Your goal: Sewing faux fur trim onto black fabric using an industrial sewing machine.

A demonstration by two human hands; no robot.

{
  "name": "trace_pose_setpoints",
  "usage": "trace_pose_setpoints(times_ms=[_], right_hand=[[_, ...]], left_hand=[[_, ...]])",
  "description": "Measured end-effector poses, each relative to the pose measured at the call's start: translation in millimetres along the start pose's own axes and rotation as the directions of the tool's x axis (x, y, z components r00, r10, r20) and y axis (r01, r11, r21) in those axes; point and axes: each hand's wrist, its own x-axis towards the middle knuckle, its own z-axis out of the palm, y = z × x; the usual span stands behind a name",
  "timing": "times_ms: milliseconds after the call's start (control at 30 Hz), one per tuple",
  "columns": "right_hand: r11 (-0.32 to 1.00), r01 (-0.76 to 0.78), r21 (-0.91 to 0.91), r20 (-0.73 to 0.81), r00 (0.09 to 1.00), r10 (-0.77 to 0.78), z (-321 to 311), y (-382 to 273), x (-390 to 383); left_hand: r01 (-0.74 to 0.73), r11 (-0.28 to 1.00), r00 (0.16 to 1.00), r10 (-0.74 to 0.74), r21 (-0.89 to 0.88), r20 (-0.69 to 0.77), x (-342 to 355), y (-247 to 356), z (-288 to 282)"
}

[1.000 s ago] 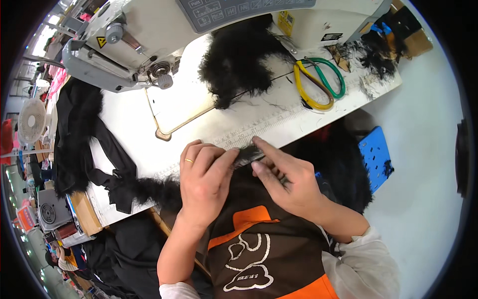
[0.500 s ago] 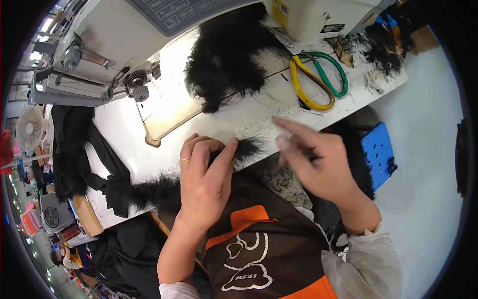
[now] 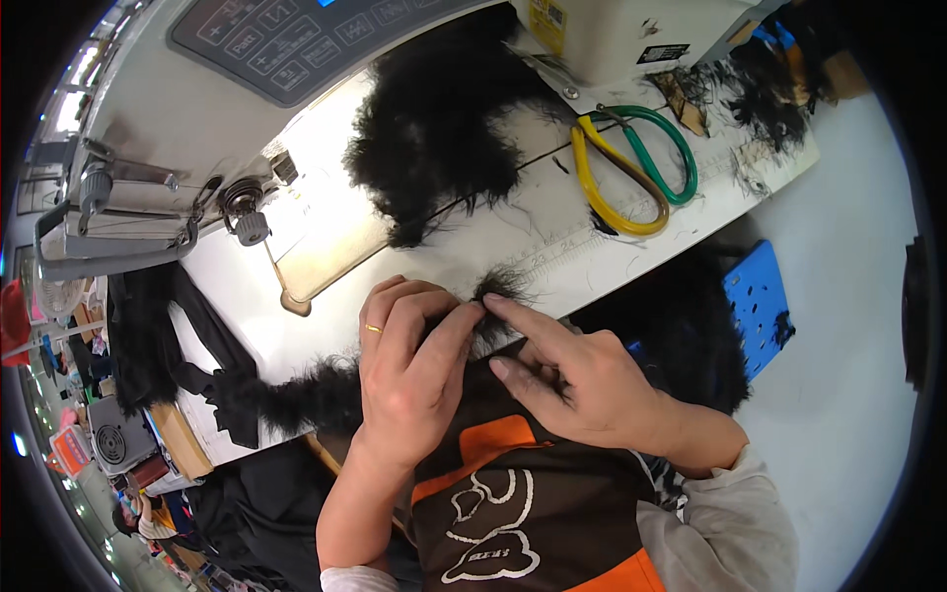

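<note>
A narrow black furry strip [image 3: 314, 395] runs along the near edge of the white table and passes under my left hand [image 3: 406, 370]. My left fingers and thumb are closed on it, hiding its middle. Its fluffy end [image 3: 505, 288] sticks out to the right of my left thumb. My right hand [image 3: 587, 385] touches that end with its index fingertip. The right thumb stands apart below, and the other right fingers are curled with nothing visible in them. Farther right on the table lie scissors [image 3: 643, 228] with one yellow and one green handle.
A sewing machine [image 3: 148, 118] with a button panel stands over the table's far left. Under its arm lies a large black furry piece [image 3: 434, 128]. Black fabric [image 3: 143, 335] hangs at the left. Fluff scraps [image 3: 769, 109] litter the far right corner; a blue board [image 3: 760, 306] sits below the table.
My right hand has moved left and down, bringing its index fingertip onto the strip's end. My left hand keeps its hold. The whole view has shifted slightly.
</note>
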Motion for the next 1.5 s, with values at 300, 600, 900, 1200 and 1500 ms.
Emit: trace_pose_setpoints(times_ms=[300, 600, 900, 1200, 1500], right_hand=[[0.987, 0.056, -0.150, -0.005, 0.998, -0.058, 2.7, -1.4, 2.7], [0.539, 0.189, -0.821, 0.135, 0.981, -0.139, -0.1, -21.6, 10.8], [0.508, 0.283, -0.814, 0.279, 0.956, -0.087, -4.2, -34.2, 12.8], [0.525, 0.126, -0.842, 0.161, 0.987, 0.021, 1.3, -40.7, 9.8], [0.505, 0.186, -0.843, 0.212, 0.977, -0.007, 4.2, -45.3, 14.0]], left_hand=[[-0.031, 0.999, 0.998, 0.030, -0.011, -0.059, 6.8, -6.4, 7.7], [-0.039, 0.998, 0.989, 0.045, 0.045, -0.137, 0.2, -12.5, 7.3], [-0.049, 0.937, 0.999, 0.044, 0.345, 0.021, -61.2, -30.1, -48.4], [0.077, 0.927, 0.996, -0.054, 0.368, -0.072, -179.3, -68.4, -141.3], [0.308, 0.921, 0.951, -0.289, 0.237, -0.112, -187.4, -61.9, -151.6]])
